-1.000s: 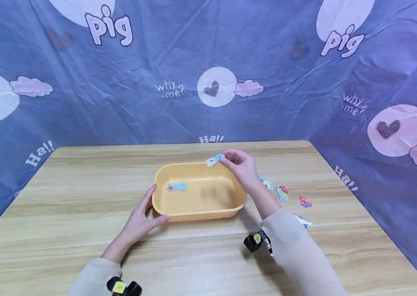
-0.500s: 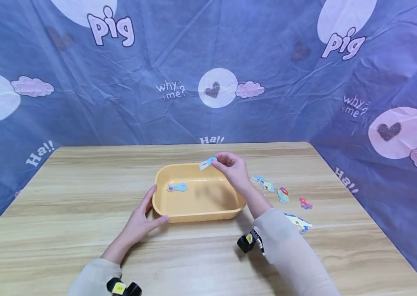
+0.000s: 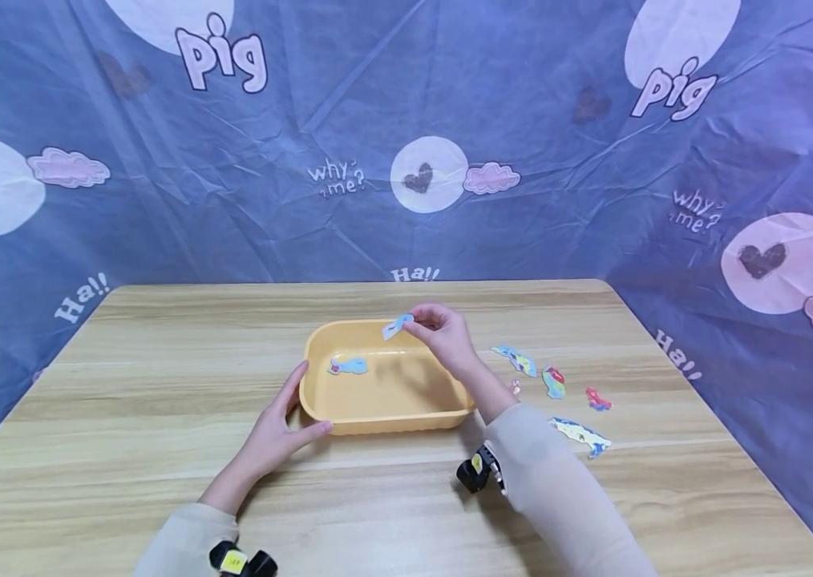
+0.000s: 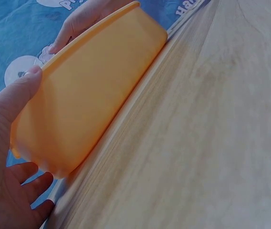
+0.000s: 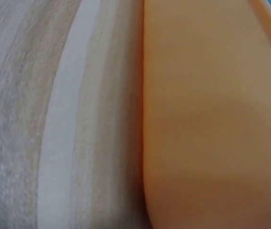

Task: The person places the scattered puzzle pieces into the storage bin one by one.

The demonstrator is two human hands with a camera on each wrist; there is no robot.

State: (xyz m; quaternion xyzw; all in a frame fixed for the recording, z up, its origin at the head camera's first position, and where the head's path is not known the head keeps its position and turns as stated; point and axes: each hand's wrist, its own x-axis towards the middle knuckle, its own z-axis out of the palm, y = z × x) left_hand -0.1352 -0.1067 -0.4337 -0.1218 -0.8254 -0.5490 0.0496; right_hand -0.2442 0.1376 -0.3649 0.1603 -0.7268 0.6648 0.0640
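A yellow plastic basin [image 3: 385, 420] stands on the table. My left hand [image 3: 273, 433] holds its left end, the thumb on the front rim and the other fingers round the side; the left wrist view shows the thumb [image 4: 23, 90] pressing near the rim. Above the basin's far part, my right hand [image 3: 442, 336] pinches a light blue and white paper cutout [image 3: 397, 325] between thumb and fingers. Inside the basin, toward the left, lies another light blue cutout [image 3: 349, 366] with a small red spot. The right wrist view has only the basin's outer wall [image 5: 211, 119] and wood.
Right of the basin several cutouts lie on the wooden table [image 3: 125, 385]: a blue-yellow one [image 3: 517, 361], a green-red one [image 3: 554, 383], a red one [image 3: 597, 399] and a long cream-blue one [image 3: 581, 435]. A blue printed cloth [image 3: 269, 216] hangs behind.
My right hand has moved left and slightly down with the pinched cutout, farther over the basin. More of the cutouts on the right show now. My left hand keeps its place on the basin.
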